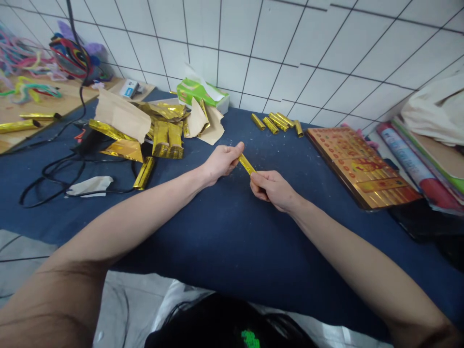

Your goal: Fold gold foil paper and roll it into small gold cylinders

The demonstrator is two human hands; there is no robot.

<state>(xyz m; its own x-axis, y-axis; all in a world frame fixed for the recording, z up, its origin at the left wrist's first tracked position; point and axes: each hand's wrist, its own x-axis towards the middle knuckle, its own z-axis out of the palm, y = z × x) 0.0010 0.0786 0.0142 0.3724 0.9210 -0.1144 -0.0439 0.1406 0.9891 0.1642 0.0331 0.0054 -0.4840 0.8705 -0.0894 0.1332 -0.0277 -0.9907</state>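
A narrow strip of shiny gold foil paper (pixel 247 164), folded or rolled, stretches between my two hands above the blue tablecloth (pixel 224 222). My left hand (pixel 224 161) is closed on its upper left end, thumb on top. At the lower right end, my right hand (pixel 270 187) pinches it between thumb and fingers. Both ends are hidden by the fingers. Beyond my hands, near the wall, lie several short gold foil rolls (pixel 278 122). Left of my left hand is a heap of gold foil pieces (pixel 167 137), some showing their brown paper backs.
A green tissue box (pixel 203 93) stands against the tiled wall. To the right lies a stack of gold printed sheets (pixel 362 166), beside books and a white cloth bag (pixel 438 116). A black cable (pixel 54 176) coils at the left. Colourful pipe cleaners (pixel 31 63) fill the far left.
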